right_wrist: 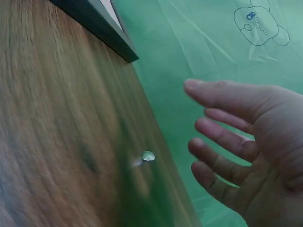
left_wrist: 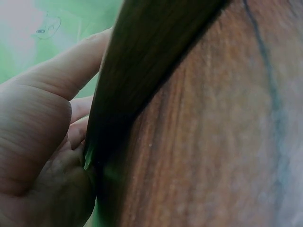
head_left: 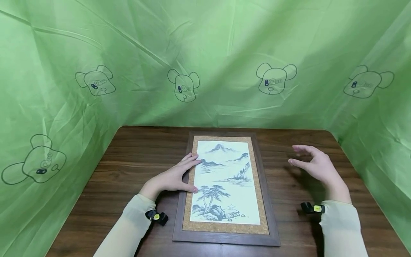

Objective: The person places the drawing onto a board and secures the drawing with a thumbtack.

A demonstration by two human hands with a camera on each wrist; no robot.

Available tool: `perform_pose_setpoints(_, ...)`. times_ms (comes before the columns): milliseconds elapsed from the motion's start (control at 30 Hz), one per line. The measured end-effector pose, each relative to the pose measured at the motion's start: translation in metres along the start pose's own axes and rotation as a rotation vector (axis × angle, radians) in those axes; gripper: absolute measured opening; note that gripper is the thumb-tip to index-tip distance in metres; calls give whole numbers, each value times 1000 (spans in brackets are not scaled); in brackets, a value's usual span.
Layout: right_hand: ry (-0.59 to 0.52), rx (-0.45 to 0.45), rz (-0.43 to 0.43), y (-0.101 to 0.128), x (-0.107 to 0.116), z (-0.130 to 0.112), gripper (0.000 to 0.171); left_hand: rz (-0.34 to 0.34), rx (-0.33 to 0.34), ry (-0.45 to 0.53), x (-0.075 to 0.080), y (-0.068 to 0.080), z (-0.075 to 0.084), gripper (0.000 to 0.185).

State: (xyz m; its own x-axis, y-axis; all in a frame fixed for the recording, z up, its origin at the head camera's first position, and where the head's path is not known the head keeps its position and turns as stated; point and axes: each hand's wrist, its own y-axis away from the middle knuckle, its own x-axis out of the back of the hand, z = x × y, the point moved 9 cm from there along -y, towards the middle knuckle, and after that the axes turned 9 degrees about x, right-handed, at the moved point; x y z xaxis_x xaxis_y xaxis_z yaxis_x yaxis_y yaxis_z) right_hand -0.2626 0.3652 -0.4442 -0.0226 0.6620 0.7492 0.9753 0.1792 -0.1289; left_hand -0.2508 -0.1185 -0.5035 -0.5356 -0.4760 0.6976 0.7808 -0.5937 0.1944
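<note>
Framed landscape picture [head_left: 224, 182] lies face up on the dark wooden table [head_left: 138, 157], near the middle, its long sides running away from the person and its scene the right way up for them. From my seat at the far end of the feed I can make out a white sheet [head_left: 229, 178] with blue-grey mountains, two trees, rocks and a small pavilion, set on a cork backing [head_left: 224, 227] inside a dark brown frame [head_left: 224, 237]. Across its left edge rests the left hand [head_left: 174, 176], fingers extended and thumb spread apart from them, the tips at the sheet's left margin. My left wrist view shows that hand close against the frame's side (dim and blurred there). To the right of the frame, well apart from it, the right hand [head_left: 318, 166] hovers over the table with loosely bent fingers around nothing but air. On the wood in the right wrist view I see a small bright spot [right_wrist: 148, 155]; I cannot tell what it is. Both arms wear pale sleeves [head_left: 341, 225] and small black wrist devices [head_left: 307, 207]. Green cloth [head_left: 208, 35], printed with outlined cartoon animal heads [head_left: 276, 76], hangs around the table.
</note>
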Motion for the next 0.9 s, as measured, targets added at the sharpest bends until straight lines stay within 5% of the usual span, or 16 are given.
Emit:
perform_pose_setpoints(533,39,-52,-110,4,-16,34,65,-6,0,12,1,2,0,109)
perform_pose_setpoints(900,89,-47,-135,5,-21,38,46,-8,2,5,0,-1,-2,109)
